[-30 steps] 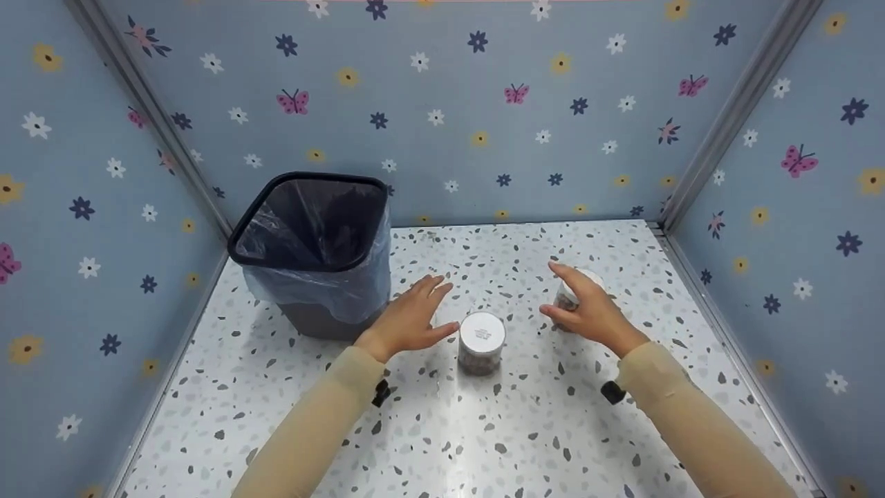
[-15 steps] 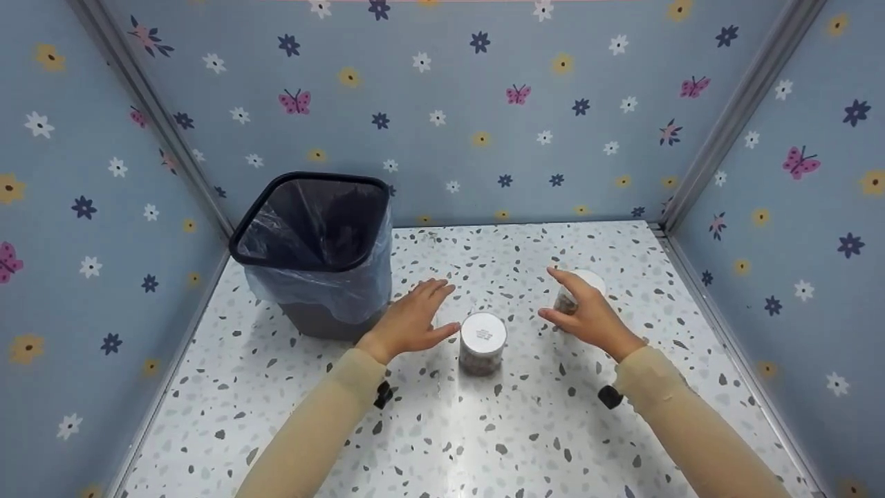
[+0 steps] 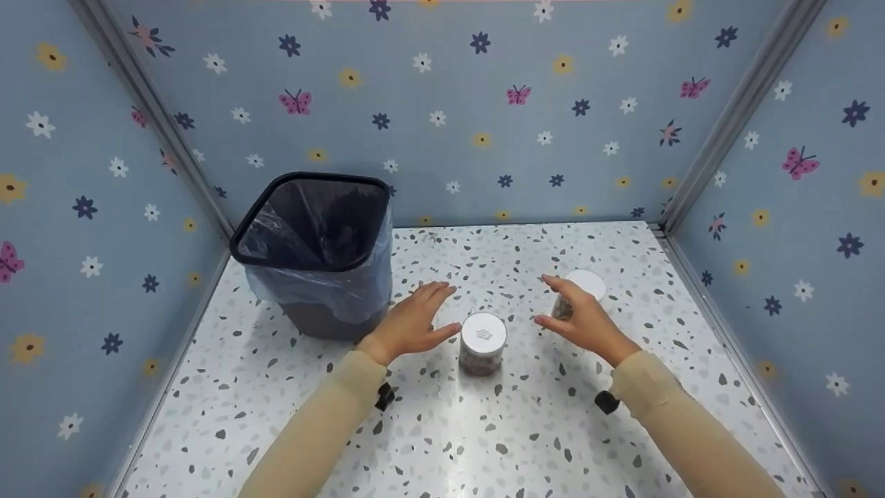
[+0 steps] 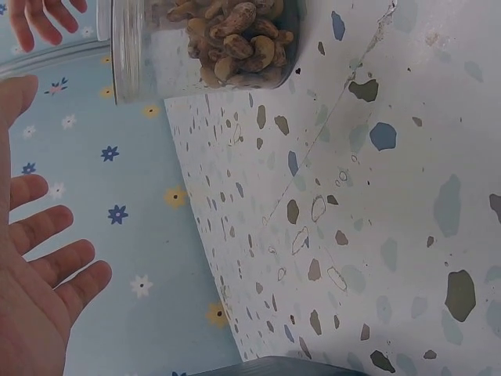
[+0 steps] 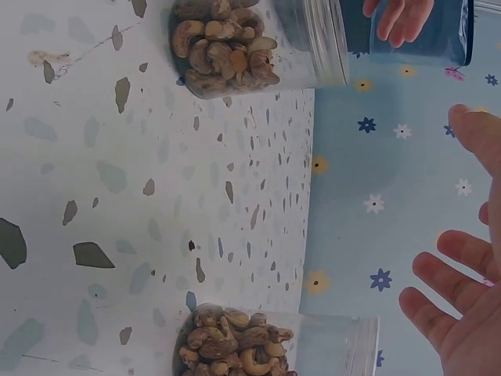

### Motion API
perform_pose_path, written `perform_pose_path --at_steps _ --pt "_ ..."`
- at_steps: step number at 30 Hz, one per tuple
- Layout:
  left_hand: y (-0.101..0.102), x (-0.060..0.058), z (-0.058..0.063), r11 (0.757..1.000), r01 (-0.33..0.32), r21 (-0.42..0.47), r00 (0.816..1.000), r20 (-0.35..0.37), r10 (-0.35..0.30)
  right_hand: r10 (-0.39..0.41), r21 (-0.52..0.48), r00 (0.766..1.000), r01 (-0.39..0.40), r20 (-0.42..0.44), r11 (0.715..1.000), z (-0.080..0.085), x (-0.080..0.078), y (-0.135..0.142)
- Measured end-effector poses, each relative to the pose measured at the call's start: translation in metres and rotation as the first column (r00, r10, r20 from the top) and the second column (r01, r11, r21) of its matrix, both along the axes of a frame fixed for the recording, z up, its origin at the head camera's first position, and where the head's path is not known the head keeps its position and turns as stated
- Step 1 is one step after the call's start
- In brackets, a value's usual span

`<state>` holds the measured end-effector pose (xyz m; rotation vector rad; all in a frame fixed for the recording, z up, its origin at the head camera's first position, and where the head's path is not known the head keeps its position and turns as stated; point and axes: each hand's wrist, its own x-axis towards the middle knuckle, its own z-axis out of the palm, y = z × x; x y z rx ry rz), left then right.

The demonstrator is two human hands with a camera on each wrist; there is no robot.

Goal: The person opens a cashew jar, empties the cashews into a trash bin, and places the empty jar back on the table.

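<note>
Though clear-sided, the nearer jar [image 3: 482, 344] white-lidded

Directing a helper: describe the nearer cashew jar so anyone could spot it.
Find the lined trash bin on the speckled table. Right of it, between the left hand and right hand, is the nearer cashew jar. Unlike the farther jar, it shows printing on top.

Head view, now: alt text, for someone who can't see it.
A person's left hand and right hand hang open over a speckled white table, with one white-lidded jar between them and a second jar partly hidden by the right hand. A lined bin stands at back left, before blue patterned walls.
</note>
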<state>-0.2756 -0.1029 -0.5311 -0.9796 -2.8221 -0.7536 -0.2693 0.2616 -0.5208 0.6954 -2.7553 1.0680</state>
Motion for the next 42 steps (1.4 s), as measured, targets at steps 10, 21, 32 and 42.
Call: perform_pose_path --at_steps 10,21,32,42 --pt "0.003 0.001 -0.002 1.0 0.014 0.016 0.998 0.06 -0.015 0.03 -0.006 1.0 -0.03 -0.001 1.0 -0.009 0.002 0.001" --pt "0.011 0.004 0.002 0.997 0.037 0.073 0.993 0.112 -0.045 0.036 -0.005 0.998 -0.036 0.058 0.999 -0.018 0.006 0.0" --pt "0.021 0.002 0.004 0.998 0.043 0.038 0.984 0.17 -0.049 0.021 -0.019 0.995 -0.019 0.093 1.0 -0.024 0.01 -0.002" --pt "0.03 0.002 0.002 0.999 0.042 0.029 0.98 0.193 -0.047 0.03 -0.03 0.992 -0.027 0.124 0.999 -0.032 0.013 -0.003"
